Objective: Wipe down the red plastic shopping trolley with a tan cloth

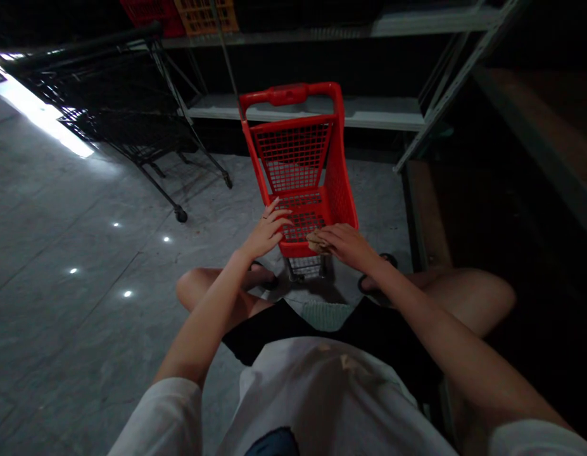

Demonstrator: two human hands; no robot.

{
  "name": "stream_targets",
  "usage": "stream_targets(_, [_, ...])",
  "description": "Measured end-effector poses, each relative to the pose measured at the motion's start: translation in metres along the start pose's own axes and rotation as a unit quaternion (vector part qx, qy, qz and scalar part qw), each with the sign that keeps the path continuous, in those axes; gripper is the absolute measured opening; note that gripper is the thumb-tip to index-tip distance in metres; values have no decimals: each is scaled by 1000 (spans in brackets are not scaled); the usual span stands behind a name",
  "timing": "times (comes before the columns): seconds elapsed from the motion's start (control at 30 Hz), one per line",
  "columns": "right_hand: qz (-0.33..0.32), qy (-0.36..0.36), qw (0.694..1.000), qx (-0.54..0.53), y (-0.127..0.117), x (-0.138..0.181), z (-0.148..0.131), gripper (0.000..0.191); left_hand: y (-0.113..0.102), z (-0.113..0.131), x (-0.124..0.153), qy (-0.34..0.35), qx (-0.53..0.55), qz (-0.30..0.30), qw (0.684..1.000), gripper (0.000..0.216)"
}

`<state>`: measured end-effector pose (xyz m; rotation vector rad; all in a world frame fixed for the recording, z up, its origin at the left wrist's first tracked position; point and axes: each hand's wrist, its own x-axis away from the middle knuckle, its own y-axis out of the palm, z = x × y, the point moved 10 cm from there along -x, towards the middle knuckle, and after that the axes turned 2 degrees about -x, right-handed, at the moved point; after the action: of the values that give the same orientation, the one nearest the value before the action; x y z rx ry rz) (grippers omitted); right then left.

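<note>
White shirt (321,392) fills the bottom of the frame, with both bare arms running up from it toward the middle. The left hand (266,232) is open with the fingers spread, its tips resting on the near edge of the cart (297,158) and gripping nothing. The right hand (349,245) is curled over a tan wad (316,241) and presses it against that same near rim. Could be cloth or a sponge, honestly can't tell.

The cart is a little red plastic one, dead centre, standing upright on the floor (84,316) between the person's knees, with its handle (286,95) on the far side. There's a pale green ribbed thing (327,315) on the floor just below the cart, between the legs.

Further out, a bigger black cart (122,107) is parked in the upper left, well apart from the red one. A grey shelf (369,111) runs behind both, and a red crate (151,12) and an orange crate (208,16) sit on a higher shelf at the top edge. The right side is too dark to make out.
</note>
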<state>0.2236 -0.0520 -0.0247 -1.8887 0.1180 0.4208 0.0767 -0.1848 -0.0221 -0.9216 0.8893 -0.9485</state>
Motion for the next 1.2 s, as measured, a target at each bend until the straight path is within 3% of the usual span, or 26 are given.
stream_targets(0.13, [4,9,1000,4,-26,31,31,38,-8,10,1,7,-20,1,1000,47])
stream_targets(0.23, [23,14,999,21,-33,45,39,36,-3,47,-6,25,-57,-10,998,43])
stream_targets(0.33, [62,34,997,35,-31,50,33,34,17,100,-21,27,-72,-22,997,36])
stream_targets(0.43, [65,32,997,38,-28,52,21,36,47,121,-33,-63,-78,-57,993,38])
stream_targets(0.5, [26,9,999,34,-27,51,15,39,63,122,-33,-100,-84,-90,987,44])
stream_targets(0.63, [-50,-40,998,15,-37,45,30,44,72,118,-26,-66,-94,-103,988,46])
stream_targets(0.83, [39,19,997,56,-85,1,123,35,70,117,-13,-36,-106,-85,990,46])
stream_targets(1.0, [67,83,991,80,-90,-32,175,34,65,122,-1,-9,-116,-38,992,44])
stream_targets(1.1, [111,129,982,85,-86,-24,172,33,64,123,2,-5,-118,-38,992,42])
stream_targets(1.2, [140,151,977,63,-79,0,144,36,60,124,-2,-18,-113,-53,992,39])
